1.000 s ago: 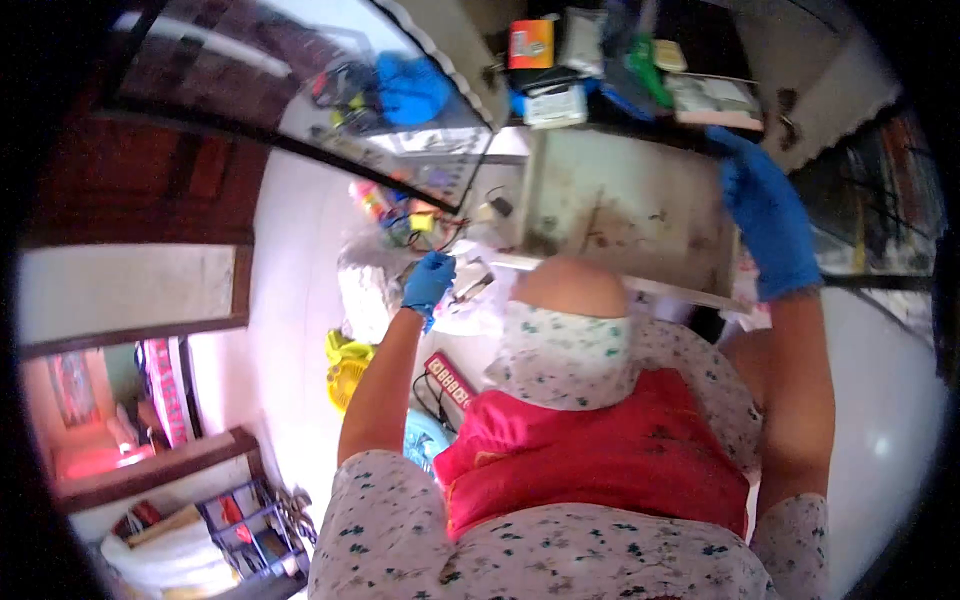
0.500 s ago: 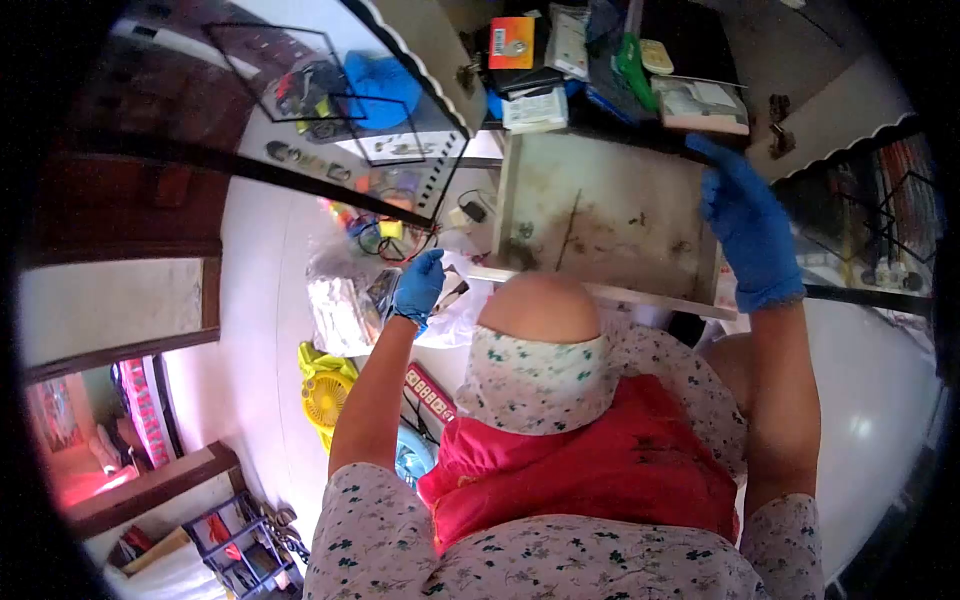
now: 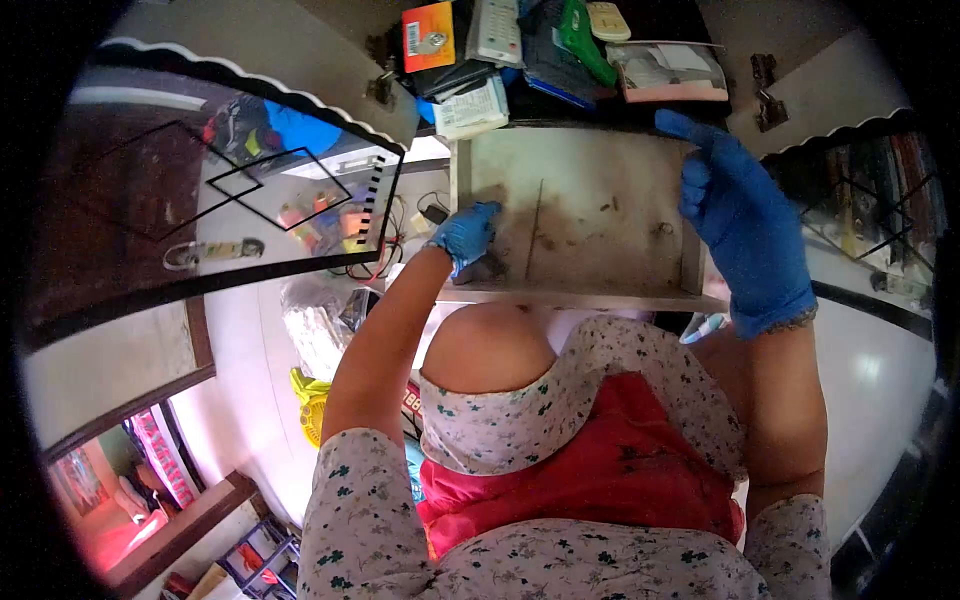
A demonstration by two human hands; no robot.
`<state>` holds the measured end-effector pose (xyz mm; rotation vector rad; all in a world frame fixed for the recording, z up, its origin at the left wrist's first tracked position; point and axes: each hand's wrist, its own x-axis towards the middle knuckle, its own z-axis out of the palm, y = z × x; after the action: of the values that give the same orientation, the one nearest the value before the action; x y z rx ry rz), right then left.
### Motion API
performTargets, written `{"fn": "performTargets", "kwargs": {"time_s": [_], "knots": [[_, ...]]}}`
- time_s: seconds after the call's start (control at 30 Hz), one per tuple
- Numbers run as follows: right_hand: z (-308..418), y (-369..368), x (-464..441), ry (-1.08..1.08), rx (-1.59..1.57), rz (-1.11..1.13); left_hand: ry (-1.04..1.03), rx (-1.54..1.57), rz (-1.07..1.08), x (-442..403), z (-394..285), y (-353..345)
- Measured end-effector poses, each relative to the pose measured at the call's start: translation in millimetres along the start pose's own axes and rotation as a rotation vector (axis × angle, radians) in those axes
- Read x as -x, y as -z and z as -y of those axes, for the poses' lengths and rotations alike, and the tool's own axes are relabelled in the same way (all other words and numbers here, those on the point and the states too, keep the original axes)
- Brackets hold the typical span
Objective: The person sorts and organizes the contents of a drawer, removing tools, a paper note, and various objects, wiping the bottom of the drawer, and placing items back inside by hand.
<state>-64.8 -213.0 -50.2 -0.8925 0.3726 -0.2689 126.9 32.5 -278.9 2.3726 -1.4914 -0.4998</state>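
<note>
My left hand (image 3: 466,240), in a blue glove, is over the left front corner of a pulled-out drawer (image 3: 570,299). Its forefinger reaches into the drawer; the other fingers are partly hidden, and I see nothing held. Dark dirt stains and small specks mark the drawer's pale bottom (image 3: 610,235), and a thin dark line runs down it. At the drawer's right side, my gloved right hand (image 3: 748,225) is raised with its forefinger stretched out and the other fingers loosely bent. Nothing shows in it.
Above the drawer lie a remote control (image 3: 498,32), an orange packet (image 3: 428,36), a green object (image 3: 584,42) and a pink-edged pack (image 3: 672,75). Glass cabinet doors stand open on the left (image 3: 230,200) and right (image 3: 870,215). A clear plastic bag (image 3: 312,318) is at lower left.
My left hand has moved from beside the plastic bags to over the drawer's left corner. My right hand stays raised at the right. The whole view has shifted.
</note>
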Motion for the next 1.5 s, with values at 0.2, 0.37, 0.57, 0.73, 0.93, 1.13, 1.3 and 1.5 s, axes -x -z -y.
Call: {"fn": "performTargets", "kwargs": {"time_s": [0.2, 0.37, 0.57, 0.73, 0.93, 1.13, 1.3, 1.5], "knots": [[3.1, -1.1, -0.4, -0.023, -0.054, -0.126, 0.117, -0.250, 0.510, -36.9, -6.0, -26.9], [1.6, 8.5, 0.1, -0.018, -0.015, -0.017, 0.054, -0.319, 0.583, -35.7, -16.9, -25.7], [2.3, 18.0, 1.6, 0.090, 0.150, -0.003, -0.038, -0.311, 0.627, -20.3, -21.5, -38.5], [14.4, 20.3, -0.3, 0.049, -0.080, -0.047, -0.067, -0.294, 0.633, -16.2, -20.2, -46.8], [19.9, 40.6, -4.8, 0.024, -0.242, 0.197, -0.029, -0.241, 0.565, -13.3, -13.8, -44.7], [19.5, 37.1, -3.9, 0.011, -0.274, 0.162, -0.039, -0.394, 0.534, -20.5, -24.6, -29.1], [18.8, 33.4, -1.4, 0.049, -0.268, 0.138, 0.004, -0.389, 0.558, -22.1, -28.5, -23.7], [21.2, 29.7, -1.0, 0.018, -0.230, 0.141, -0.034, -0.509, 0.610, -18.6, -16.6, -34.8]]}}
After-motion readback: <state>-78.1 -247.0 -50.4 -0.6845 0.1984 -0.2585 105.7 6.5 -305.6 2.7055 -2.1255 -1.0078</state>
